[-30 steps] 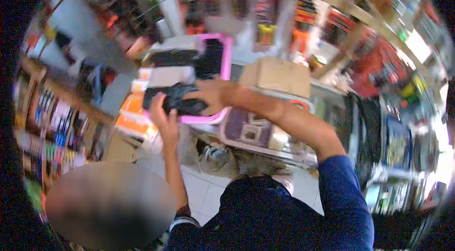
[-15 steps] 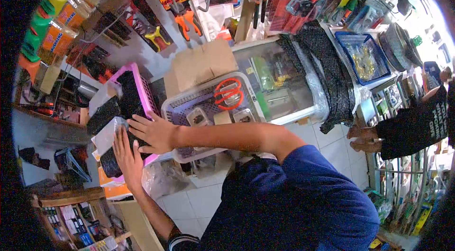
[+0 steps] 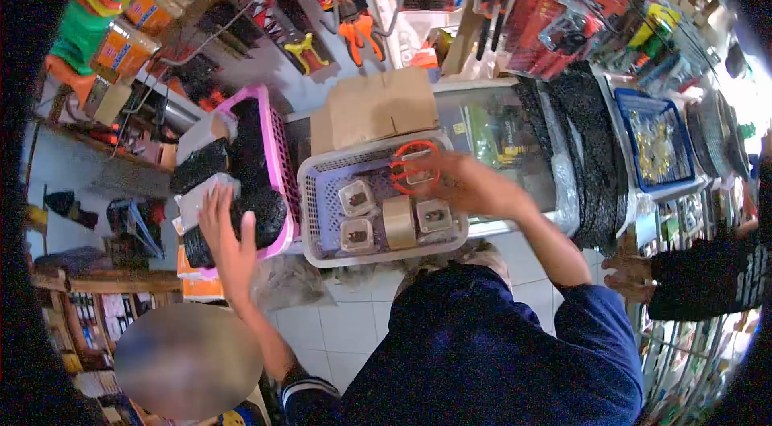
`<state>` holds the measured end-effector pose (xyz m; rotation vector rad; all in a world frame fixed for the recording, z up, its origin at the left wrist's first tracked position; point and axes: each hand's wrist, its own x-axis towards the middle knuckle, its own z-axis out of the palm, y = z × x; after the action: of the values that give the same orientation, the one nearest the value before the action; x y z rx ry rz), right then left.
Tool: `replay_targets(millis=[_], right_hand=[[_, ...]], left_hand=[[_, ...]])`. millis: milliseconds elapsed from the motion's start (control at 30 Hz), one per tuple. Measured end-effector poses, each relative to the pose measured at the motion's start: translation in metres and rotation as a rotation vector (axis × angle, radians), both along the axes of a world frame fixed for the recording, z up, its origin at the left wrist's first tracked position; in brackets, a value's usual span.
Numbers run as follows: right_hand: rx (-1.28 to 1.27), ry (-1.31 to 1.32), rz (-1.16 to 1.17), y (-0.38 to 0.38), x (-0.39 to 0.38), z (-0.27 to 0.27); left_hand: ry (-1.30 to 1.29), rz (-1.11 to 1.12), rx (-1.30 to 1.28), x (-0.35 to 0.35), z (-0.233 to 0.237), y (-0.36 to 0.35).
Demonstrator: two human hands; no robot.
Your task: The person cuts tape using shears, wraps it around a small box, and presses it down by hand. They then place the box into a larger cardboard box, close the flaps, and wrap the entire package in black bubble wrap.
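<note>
My left hand (image 3: 228,225) lies with fingers stretched out on a pale, plastic-wrapped packet (image 3: 193,210) in a pink basket (image 3: 279,157). Black wrapped bundles (image 3: 256,205) fill the space beside it. Over the right side of a grey plastic basket (image 3: 315,253) is my right hand (image 3: 470,185), smeared by motion. Its fingers overlap a red looped thing (image 3: 396,177), like scissor handles, and I cannot tell whether they grip it. Small clear boxes with dark contents (image 3: 355,197) and a roll of brown tape (image 3: 398,223) sit in the grey basket.
Behind the baskets are a flattened cardboard piece (image 3: 382,108) and a glass-topped case (image 3: 507,137). Black netting (image 3: 591,153) and a blue basket (image 3: 689,154) stand to the right. Pliers (image 3: 358,36) hang above. A person in black (image 3: 708,281) stands right; a blurred head (image 3: 189,362) is lower left.
My right hand has moved right from the pink basket to the red looped thing in the grey basket. My left hand stays on the packet. A blurred head has appeared lower left.
</note>
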<state>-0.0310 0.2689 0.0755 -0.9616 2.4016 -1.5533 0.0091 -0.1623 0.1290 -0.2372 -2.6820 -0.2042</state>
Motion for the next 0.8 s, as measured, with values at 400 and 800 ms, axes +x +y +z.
replay_targets(millis=[400, 800], right_hand=[[0.262, -0.188, -0.225, 0.097, 0.056, -0.085], [0.164, -0.123, -0.207, 0.125, 0.062, -0.086]], left_hand=[[-0.31, -0.395, 0.385, -0.097, -0.068, 0.148], [-0.385, -0.349, 0.273, -0.167, -0.091, 0.179]])
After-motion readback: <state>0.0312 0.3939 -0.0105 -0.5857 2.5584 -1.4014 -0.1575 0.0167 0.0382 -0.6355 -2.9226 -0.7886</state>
